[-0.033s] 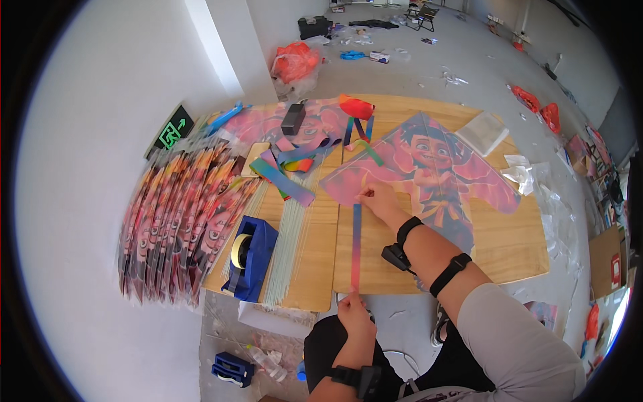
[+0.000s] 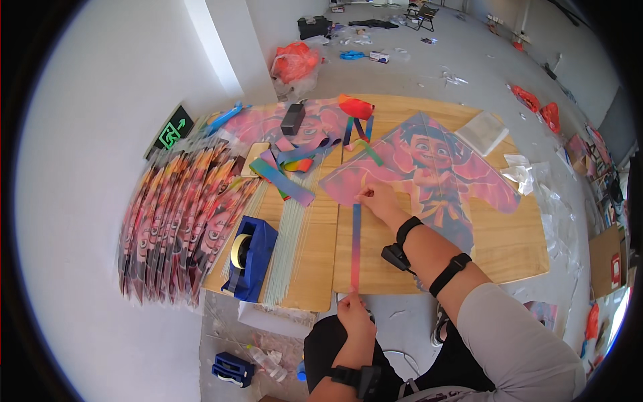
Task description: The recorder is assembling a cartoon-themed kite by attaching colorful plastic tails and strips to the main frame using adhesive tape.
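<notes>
A blue-to-red ribbon [image 2: 356, 244] runs straight down the wooden table, from the left wing of a printed cartoon kite [image 2: 437, 175] to the near edge. At its upper end my right hand [image 2: 376, 199] is closed in a pinch, right against the wing's lower edge. The lower end is pinched by my left hand [image 2: 353, 313], just off the table's front edge. Whether the ribbon is fixed to the kite cannot be seen beneath my right fingers. The kite lies flat, partly covered by my right forearm.
Left of the ribbon are thin pale rods [image 2: 291, 231], a blue tape dispenser [image 2: 249, 258] and a heap of rainbow ribbons [image 2: 288, 174]. Several bagged kites [image 2: 181, 224] stand at the far left. A black box [image 2: 293, 118] and a clear plastic packet [image 2: 482, 132] lie farther back.
</notes>
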Action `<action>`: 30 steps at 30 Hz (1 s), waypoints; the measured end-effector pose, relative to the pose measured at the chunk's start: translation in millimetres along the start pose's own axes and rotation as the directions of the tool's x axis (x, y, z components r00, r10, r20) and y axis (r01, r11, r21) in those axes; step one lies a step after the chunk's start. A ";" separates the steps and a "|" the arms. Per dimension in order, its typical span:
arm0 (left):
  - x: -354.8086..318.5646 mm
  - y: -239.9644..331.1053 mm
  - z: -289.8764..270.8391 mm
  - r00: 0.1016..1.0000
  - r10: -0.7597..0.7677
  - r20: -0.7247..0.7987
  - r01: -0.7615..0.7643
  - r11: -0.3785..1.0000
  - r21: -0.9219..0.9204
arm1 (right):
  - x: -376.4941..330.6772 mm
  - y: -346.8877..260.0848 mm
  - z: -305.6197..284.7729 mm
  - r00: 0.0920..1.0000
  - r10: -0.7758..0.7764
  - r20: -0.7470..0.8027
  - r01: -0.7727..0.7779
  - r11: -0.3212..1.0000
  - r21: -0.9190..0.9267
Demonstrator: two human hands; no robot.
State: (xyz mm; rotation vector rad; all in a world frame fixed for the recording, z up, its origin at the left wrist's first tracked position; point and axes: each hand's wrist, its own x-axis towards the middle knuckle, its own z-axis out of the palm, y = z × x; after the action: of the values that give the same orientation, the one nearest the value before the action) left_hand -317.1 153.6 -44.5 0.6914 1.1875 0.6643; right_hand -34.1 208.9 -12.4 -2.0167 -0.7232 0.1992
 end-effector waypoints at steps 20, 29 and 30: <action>1.1 1.1 0.2 0.999 -0.006 0.043 0.007 1.000 -0.012 | -2.9 -3.2 3.0 0.999 -0.019 -0.031 0.017 0.997 -0.073; -5.0 8.4 4.5 1.000 -0.005 0.022 0.004 1.000 0.016 | -8.6 -16.4 5.5 0.994 0.082 -0.077 -0.102 0.950 -0.296; -6.1 9.3 5.3 1.000 -0.005 0.023 0.005 1.000 0.015 | -8.9 -16.8 5.6 0.989 0.106 -0.100 -0.131 0.948 -0.290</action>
State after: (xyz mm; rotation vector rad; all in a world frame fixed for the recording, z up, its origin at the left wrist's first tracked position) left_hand -314.3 154.0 -32.5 0.7069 1.1732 0.6424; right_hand -50.6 214.4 -2.7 -2.3426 -0.6070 0.0780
